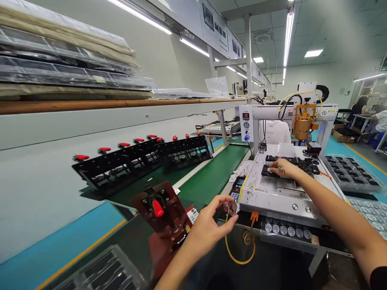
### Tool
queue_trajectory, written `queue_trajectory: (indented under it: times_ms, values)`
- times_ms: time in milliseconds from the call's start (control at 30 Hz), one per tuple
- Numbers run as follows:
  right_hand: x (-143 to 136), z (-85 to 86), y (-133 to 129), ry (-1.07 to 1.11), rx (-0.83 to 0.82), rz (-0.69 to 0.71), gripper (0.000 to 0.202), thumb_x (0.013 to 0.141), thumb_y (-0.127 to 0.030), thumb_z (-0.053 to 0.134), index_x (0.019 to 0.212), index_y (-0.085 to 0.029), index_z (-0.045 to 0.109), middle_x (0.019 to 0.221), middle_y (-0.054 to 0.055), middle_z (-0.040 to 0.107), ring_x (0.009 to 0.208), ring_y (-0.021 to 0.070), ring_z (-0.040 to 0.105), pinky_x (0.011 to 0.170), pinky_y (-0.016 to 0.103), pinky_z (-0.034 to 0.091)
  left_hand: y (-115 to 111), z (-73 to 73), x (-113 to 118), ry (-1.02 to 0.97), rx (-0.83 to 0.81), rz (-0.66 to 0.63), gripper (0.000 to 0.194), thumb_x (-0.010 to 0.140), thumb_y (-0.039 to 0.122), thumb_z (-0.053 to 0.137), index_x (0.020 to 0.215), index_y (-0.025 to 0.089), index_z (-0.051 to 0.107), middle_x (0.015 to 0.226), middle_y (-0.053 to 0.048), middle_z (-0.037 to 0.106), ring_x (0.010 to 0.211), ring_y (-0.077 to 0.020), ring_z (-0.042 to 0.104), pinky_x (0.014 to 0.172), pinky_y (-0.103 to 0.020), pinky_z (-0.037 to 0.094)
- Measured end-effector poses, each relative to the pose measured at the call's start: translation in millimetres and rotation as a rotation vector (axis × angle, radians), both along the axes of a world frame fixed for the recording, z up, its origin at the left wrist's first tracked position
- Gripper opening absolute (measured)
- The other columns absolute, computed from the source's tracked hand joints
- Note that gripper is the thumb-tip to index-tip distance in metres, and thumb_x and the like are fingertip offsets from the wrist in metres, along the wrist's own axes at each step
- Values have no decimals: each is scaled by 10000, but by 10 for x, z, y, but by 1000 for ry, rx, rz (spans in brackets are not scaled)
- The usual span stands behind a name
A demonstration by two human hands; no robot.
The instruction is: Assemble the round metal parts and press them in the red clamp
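My left hand (216, 221) pinches a small round metal ring-like part (232, 208) between thumb and fingers, in front of the white machine bed's front edge. Over that bed, my right hand (282, 168) reaches to a black fixture (267, 170); its fingers are closed at the fixture's left end, on something small and pale that I cannot make out. Above and behind the right hand hangs the machine's gold-coloured head (302, 125). Left of the bed lies a handheld keypad controller (238, 187) with a lit screen.
A dark red clamp fixture (163, 205) with a red handle stands left of my left hand. Black clamp racks (121, 165) line the green conveyor (208, 177). Clear trays of black parts (352, 173) and round silver discs (370, 211) lie at right. A yellow cable (238, 262) loops below the machine.
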State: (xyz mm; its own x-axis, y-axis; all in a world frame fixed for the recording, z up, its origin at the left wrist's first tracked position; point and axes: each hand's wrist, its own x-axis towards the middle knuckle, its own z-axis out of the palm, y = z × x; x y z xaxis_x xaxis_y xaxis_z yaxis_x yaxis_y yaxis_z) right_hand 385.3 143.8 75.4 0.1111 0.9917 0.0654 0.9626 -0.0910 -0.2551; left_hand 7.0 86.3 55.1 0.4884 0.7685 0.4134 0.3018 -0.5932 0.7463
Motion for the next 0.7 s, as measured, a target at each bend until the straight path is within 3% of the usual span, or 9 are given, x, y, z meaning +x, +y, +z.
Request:
queue_trajectory:
  times_ms: [200, 300, 433, 533, 633, 700]
  values:
    - [-30, -46, -38, -87, 153, -29, 287, 1020, -453, 696, 1139, -252, 861, 1071, 130, 766, 1097, 316, 668, 962, 413, 493, -77, -10, 104, -94, -7, 1, 329, 822, 320, 762, 1133, 249, 681, 1047, -28, 773, 958, -212, 754, 899, -331, 626]
    - [-72, -87, -266, -103, 274, -65, 355, 1065, -428, 597, 1274, -252, 824, 1168, 166, 717, 1145, 359, 613, 988, 458, 454, -115, -48, 239, -97, -6, -59, 335, 830, 311, 751, 1153, 253, 685, 1015, -21, 777, 918, -202, 754, 892, -325, 630]
    - [95, -301, -1088, -63, 514, -169, 469, 1129, -350, 380, 1448, -198, 688, 1240, 167, 670, 1185, 330, 577, 1043, 468, 440, -151, -309, 188, -74, 25, -31, 360, 834, 331, 750, 1182, 262, 686, 1066, -33, 789, 940, -217, 770, 920, -346, 644]
    - [292, -631, -1936, -4, 854, -295, 365, 1087, -286, 422, 1259, -190, 730, 1177, 135, 684, 1152, 296, 608, 1024, 441, 470, -145, -558, 18, -43, 44, 41, 372, 839, 352, 755, 1193, 267, 680, 1049, -29, 785, 918, -221, 778, 925, -357, 655]
    - [427, -1027, -2565, -18, 913, -531, 288, 1039, -426, 570, 1115, -192, 718, 1055, 110, 678, 1036, 298, 617, 958, 453, 483, -127, -724, -29, -37, 24, 57, 359, 845, 354, 746, 1183, 256, 678, 1030, -35, 781, 894, -221, 782, 896, -347, 663]
    - [485, -1257, -2754, -9, 874, -622, 384, 995, -570, 634, 1015, -192, 694, 964, 91, 652, 952, 293, 605, 914, 460, 481, -134, -777, 62, -48, -16, 15, 345, 848, 342, 731, 1175, 247, 677, 1019, -39, 784, 891, -219, 783, 883, -342, 664]
